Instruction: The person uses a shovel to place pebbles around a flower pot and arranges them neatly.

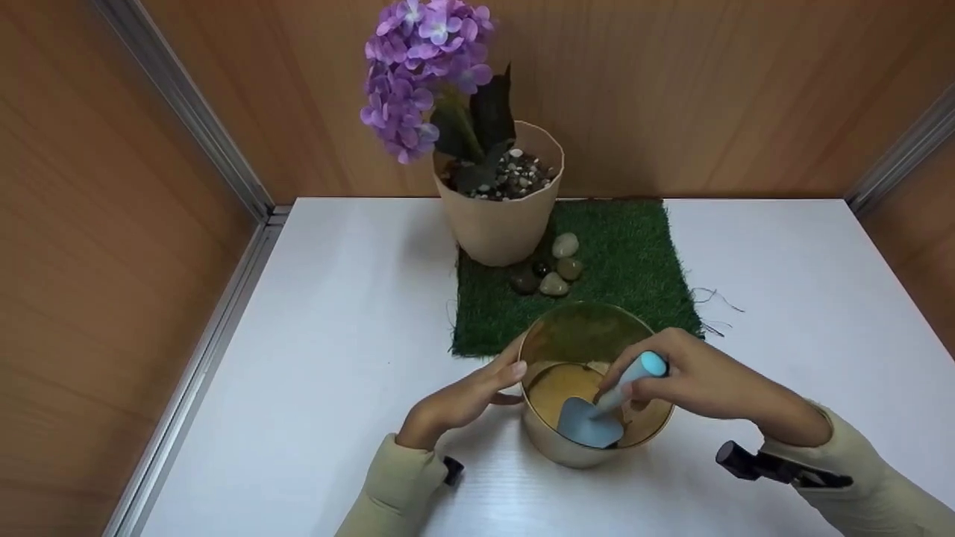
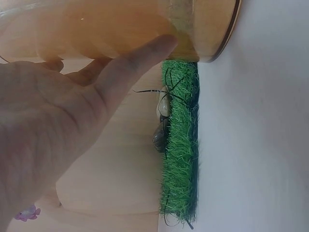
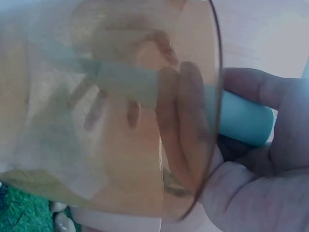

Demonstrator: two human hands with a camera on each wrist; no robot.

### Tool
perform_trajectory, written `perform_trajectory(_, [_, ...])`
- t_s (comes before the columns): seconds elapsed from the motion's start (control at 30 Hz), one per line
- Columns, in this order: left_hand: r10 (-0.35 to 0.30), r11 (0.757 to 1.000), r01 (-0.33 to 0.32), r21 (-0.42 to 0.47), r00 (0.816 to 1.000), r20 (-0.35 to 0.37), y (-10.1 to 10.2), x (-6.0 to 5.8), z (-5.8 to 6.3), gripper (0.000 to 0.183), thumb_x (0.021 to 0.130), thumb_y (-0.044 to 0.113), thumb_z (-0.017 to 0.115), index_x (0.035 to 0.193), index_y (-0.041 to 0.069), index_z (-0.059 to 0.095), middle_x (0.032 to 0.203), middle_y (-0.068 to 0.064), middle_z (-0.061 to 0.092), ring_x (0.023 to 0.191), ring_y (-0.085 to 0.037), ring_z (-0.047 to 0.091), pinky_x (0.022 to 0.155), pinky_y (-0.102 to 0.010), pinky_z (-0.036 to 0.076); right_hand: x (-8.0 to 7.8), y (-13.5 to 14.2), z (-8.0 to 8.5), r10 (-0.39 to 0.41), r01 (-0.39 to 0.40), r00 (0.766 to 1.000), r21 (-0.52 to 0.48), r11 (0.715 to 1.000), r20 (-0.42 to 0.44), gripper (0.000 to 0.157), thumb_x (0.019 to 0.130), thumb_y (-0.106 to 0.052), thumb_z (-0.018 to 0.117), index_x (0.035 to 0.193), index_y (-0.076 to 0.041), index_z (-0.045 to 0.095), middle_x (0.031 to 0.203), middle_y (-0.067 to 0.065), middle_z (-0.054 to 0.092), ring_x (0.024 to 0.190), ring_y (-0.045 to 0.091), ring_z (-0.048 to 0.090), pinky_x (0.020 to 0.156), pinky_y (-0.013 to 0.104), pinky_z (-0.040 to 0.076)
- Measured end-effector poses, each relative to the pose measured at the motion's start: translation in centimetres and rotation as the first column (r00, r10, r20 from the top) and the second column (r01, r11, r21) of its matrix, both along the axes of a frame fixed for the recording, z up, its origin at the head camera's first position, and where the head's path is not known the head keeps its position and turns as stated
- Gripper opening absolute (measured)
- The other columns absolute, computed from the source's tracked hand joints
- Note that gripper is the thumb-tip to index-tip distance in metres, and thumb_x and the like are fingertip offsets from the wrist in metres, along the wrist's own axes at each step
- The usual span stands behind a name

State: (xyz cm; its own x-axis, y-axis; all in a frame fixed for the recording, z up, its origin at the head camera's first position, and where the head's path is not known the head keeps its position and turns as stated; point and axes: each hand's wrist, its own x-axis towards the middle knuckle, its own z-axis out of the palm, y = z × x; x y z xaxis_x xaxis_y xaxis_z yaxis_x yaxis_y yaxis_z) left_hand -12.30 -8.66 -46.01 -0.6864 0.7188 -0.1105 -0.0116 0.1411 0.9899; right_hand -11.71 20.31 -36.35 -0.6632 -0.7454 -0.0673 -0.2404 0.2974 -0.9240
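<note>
A see-through amber bowl (image 1: 550, 446) stands on the white table, tipped slightly in the head view. My left hand (image 1: 466, 391) rests against its left side, fingers extended along the outer wall; in the left wrist view the thumb (image 2: 140, 60) lies straight on the wall. With my right hand (image 1: 697, 377) I grip the handle of a small light-blue trowel (image 1: 589, 424), whose blade points down inside the bowl. Through the amber wall, the right wrist view shows the fingers (image 3: 176, 111) wrapped round the handle (image 3: 246, 118).
Behind the bowl lies a green artificial grass mat (image 1: 634, 253) with several smooth stones (image 1: 554, 284). A beige pot (image 1: 496, 227) with purple flowers (image 1: 418, 71) stands at the mat's back left corner. Wooden panels (image 1: 709, 104) close off the back and sides.
</note>
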Motion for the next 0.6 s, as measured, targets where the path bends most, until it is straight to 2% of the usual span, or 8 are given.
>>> perform_trajectory(0.2, [0.006,1.000,-0.006,-0.022,1.000,0.006,0.1,0.0,0.3,0.058,0.095,0.059,0.029,0.144,0.048,0.000,0.151,0.019,0.000,0.138,-0.013,0.014,0.095,-0.034,0.041,-0.7,1.3,0.5,-0.063,0.064,0.996,-0.005,0.998,0.058,0.019,0.089,-0.004,0.059,0.104,-0.007,0.070,0.102,0.010,0.068,0.073,0.029,0.067,0.069,0.041,0.054])
perform_trajectory(0.37, [0.005,1.000,-0.005,-0.012,1.000,0.006,0.1,0.0,0.1,0.059,0.096,0.057,0.029,0.145,0.046,0.000,0.152,0.015,0.000,0.138,-0.017,0.015,0.095,-0.036,0.041,-1.1,2.2,0.5,-0.093,0.104,0.985,-0.072,0.992,0.148,0.020,0.092,-0.004,0.054,0.107,0.000,0.067,0.108,0.017,0.065,0.082,0.034,0.064,0.073,0.044,0.053])
perform_trajectory(0.6, [0.002,1.000,-0.002,-0.004,1.000,-0.007,0.1,-0.1,0.0,0.059,0.096,0.055,0.028,0.146,0.042,-0.001,0.153,0.012,-0.001,0.138,-0.022,0.015,0.095,-0.041,0.041,-1.6,2.7,0.1,-0.083,0.135,0.964,-0.198,0.971,0.252,0.024,0.093,0.000,0.050,0.111,0.010,0.061,0.112,0.026,0.060,0.095,0.037,0.061,0.076,0.046,0.051])
